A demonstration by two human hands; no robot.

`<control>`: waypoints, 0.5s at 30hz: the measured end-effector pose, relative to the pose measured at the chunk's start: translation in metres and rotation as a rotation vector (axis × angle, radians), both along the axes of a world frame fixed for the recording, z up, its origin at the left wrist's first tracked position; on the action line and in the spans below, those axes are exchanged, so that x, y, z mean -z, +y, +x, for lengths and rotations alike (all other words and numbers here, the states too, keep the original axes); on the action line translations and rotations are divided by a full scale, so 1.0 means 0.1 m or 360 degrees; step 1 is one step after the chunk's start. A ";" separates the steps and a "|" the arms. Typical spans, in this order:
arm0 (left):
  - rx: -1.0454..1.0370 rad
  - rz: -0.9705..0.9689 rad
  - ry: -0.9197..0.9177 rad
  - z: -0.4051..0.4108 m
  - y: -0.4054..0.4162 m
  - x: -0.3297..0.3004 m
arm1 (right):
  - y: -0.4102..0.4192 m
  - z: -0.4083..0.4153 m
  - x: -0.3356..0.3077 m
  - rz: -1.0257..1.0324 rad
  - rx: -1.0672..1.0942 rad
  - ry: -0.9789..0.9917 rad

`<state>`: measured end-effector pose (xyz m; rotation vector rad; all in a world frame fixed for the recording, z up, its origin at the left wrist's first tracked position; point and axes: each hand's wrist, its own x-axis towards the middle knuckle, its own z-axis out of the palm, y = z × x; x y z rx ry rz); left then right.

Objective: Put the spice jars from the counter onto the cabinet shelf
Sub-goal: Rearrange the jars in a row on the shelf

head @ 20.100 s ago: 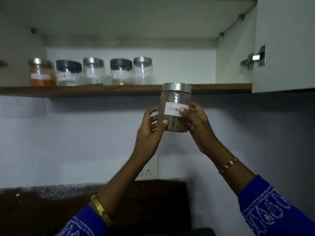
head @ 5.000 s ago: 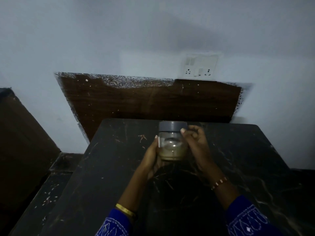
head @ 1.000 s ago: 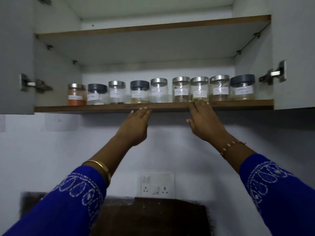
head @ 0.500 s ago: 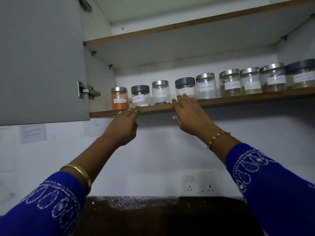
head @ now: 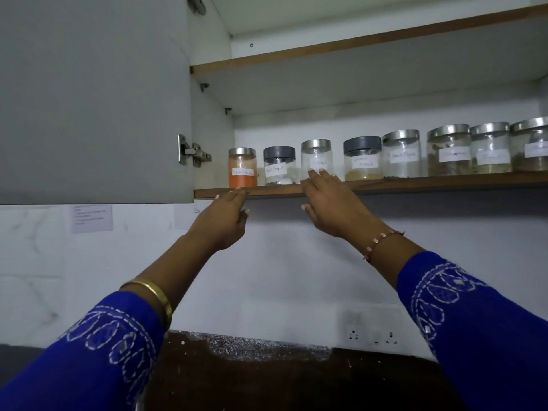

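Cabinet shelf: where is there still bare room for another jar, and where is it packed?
The shelf is packed: jars run nearly lid to lid from the orange jar rightward out of frame. Small bare patches: between the orange jar and the cabinet's left wall, and the front edge strip. Headroom above the lids is open.

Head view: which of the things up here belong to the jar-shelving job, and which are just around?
Part of the job:
- spice jars, in a row on the shelf
- cabinet shelf
- left hand, fingertips at the shelf edge
- right hand, fingers on the shelf edge

Just around:
- cabinet door, open
- wall socket
- paper note on the wall
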<state>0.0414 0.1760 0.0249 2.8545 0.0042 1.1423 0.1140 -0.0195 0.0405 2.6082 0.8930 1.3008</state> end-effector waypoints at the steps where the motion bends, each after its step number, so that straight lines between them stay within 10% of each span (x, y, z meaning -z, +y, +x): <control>1: -0.0017 -0.0013 0.0021 0.00 0.01 0.00 | 0.01 0.02 0.01 -0.0011 -0.0016 0.0014; 15: 0.0245 -0.0184 -0.0119 0.45 0.28 -0.29 | 0.50 0.38 -0.33 0.0227 -0.0097 0.0451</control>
